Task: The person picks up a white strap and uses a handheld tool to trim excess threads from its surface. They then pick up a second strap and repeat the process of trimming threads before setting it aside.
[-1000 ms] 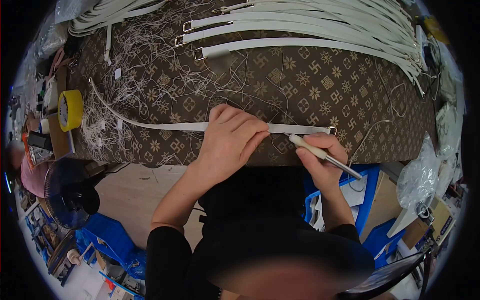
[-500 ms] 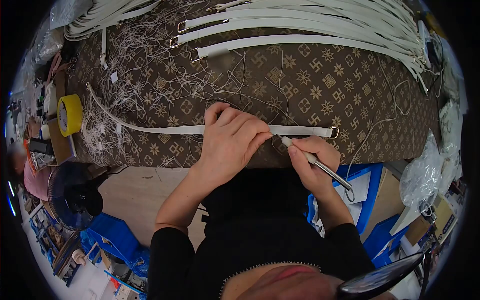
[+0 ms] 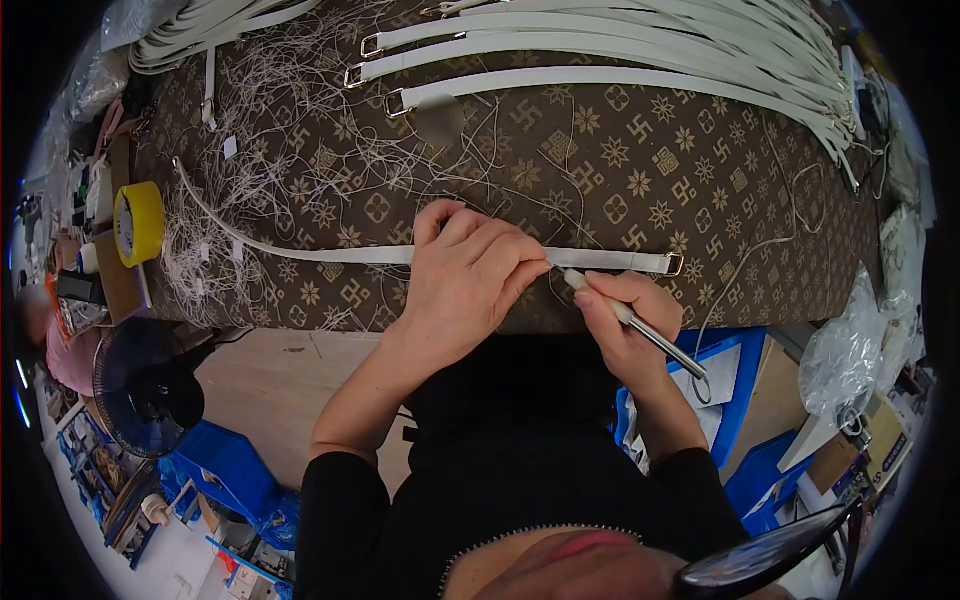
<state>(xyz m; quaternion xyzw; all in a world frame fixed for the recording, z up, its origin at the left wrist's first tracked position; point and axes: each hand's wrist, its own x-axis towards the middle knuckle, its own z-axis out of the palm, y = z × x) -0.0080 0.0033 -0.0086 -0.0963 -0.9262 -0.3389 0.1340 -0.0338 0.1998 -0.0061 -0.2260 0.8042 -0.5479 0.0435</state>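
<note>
Strap [image 3: 605,260], flat, on patterned cloth [image 3: 640,187]

The left hand [image 3: 468,270] hides the middle stretch of a white buckled belt [image 3: 340,255]. The right hand [image 3: 628,350] covers part of a pen-like tool [image 3: 655,337], whose tip is too small to make out. The top edge cuts off looped white straps [image 3: 215,35] and a bundle of belts [image 3: 680,45]. Markings on the yellow tape roll [image 3: 150,223] are illegible; a blurred patch [image 3: 438,118] obscures some worktop [image 3: 780,290].
</note>
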